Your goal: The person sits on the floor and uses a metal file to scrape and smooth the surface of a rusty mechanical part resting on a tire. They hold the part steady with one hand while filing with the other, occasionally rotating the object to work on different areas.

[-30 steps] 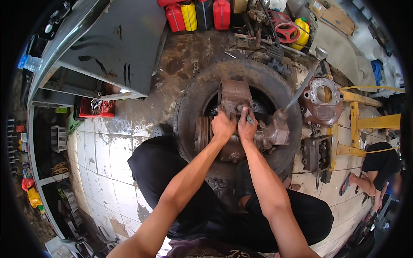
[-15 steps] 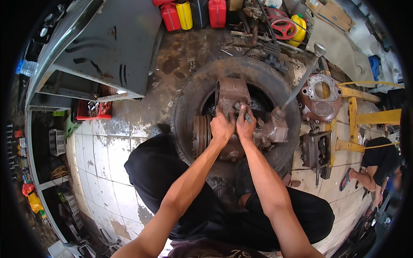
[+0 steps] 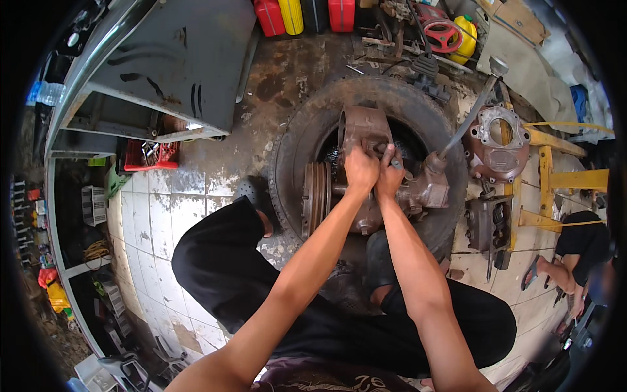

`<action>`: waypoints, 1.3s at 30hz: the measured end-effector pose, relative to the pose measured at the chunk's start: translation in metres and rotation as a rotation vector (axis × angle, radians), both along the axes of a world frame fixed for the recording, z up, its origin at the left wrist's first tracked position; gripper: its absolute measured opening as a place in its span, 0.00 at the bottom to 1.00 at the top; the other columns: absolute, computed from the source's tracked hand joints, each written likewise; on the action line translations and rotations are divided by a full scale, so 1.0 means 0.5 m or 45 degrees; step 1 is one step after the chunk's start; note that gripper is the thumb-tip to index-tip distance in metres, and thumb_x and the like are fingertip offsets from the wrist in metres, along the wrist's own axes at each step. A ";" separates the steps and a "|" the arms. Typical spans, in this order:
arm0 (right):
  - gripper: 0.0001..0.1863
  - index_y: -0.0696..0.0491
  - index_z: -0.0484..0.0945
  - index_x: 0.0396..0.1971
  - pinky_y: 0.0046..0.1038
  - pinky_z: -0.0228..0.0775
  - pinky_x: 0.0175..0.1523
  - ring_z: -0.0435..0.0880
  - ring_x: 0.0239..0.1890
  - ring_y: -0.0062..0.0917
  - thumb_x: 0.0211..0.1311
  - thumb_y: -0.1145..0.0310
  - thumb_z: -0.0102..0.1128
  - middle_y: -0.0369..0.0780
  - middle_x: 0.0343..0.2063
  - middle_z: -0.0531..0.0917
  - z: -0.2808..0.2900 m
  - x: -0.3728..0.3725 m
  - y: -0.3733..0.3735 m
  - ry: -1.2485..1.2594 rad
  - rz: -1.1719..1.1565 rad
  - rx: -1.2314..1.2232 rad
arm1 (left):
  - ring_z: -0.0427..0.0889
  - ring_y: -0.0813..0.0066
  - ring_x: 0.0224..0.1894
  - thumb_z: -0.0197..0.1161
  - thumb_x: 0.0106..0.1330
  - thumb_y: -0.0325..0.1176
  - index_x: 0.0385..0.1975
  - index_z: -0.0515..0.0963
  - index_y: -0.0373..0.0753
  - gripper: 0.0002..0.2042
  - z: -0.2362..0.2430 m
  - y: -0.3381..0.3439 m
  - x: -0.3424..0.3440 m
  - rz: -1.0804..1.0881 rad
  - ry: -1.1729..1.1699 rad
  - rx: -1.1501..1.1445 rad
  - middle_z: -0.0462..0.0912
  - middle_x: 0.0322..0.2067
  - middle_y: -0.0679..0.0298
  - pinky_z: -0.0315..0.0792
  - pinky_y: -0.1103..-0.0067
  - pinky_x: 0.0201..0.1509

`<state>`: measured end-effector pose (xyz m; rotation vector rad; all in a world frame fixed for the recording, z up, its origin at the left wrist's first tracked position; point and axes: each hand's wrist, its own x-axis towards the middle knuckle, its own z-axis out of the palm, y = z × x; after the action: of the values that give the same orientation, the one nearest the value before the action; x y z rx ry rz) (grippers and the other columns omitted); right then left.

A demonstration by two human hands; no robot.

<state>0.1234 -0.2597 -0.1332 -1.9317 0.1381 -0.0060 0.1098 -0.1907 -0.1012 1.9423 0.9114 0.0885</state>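
A rusty brown gear housing (image 3: 366, 122) rests on a large tyre (image 3: 297, 130) lying flat on the floor. Close together, both hands are at the middle of the housing. My left hand (image 3: 361, 171) is closed against it, its fingers curled over something I cannot make out. Right beside it, my right hand (image 3: 390, 176) is closed with the thumb pointing away from me; a small grey metal piece (image 3: 396, 163) pokes out at its fingers. A grooved pulley (image 3: 316, 199) is on the housing's left, and a long lever (image 3: 469, 117) rises from its right end.
A grey metal cabinet (image 3: 176, 72) stands at left, near a red crate (image 3: 151, 154) of metal parts. At right are a brown cast cover (image 3: 499, 147), another housing (image 3: 480, 225) and a yellow frame (image 3: 571, 179). Jerrycans (image 3: 292, 16) line the back; a person (image 3: 571, 255) crouches far right.
The whole scene has shifted slightly right and up in the picture. My left knee has swung outward, baring the left foot. Both hands stay on the housing, the left now more tightly closed.
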 end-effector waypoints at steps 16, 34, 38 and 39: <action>0.23 0.64 0.82 0.44 0.35 0.71 0.51 0.83 0.48 0.46 0.72 0.56 0.50 0.55 0.41 0.84 -0.032 -0.004 0.002 -0.236 0.063 0.004 | 0.84 0.47 0.43 0.57 0.63 0.35 0.35 0.82 0.33 0.12 0.227 0.205 -0.147 -1.031 0.499 0.557 0.85 0.35 0.47 0.77 0.61 0.49; 0.19 0.60 0.81 0.44 0.31 0.72 0.52 0.85 0.45 0.36 0.68 0.58 0.55 0.50 0.38 0.86 0.078 -0.018 0.034 -0.318 0.951 -0.603 | 0.87 0.60 0.44 0.66 0.55 0.31 0.36 0.85 0.39 0.10 0.145 0.334 -0.372 -1.261 0.723 0.742 0.87 0.39 0.57 0.79 0.69 0.41; 0.21 0.60 0.81 0.35 0.38 0.70 0.40 0.84 0.34 0.42 0.67 0.55 0.55 0.50 0.27 0.84 0.142 0.031 0.055 -0.100 0.999 -0.639 | 0.86 0.61 0.44 0.66 0.55 0.32 0.36 0.86 0.40 0.10 0.162 0.317 -0.370 -1.276 0.638 0.736 0.87 0.39 0.58 0.78 0.70 0.41; 0.20 0.60 0.81 0.36 0.38 0.70 0.40 0.84 0.34 0.44 0.67 0.54 0.55 0.51 0.28 0.84 0.141 0.035 0.060 -0.143 0.887 -0.656 | 0.86 0.62 0.45 0.66 0.55 0.32 0.36 0.86 0.41 0.10 0.156 0.309 -0.369 -1.284 0.639 0.757 0.87 0.40 0.58 0.78 0.71 0.42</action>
<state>0.1410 -0.2296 -0.0625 -2.3894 -0.6741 0.3417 -0.0748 -0.0360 -0.0230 2.8376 0.0814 -0.8258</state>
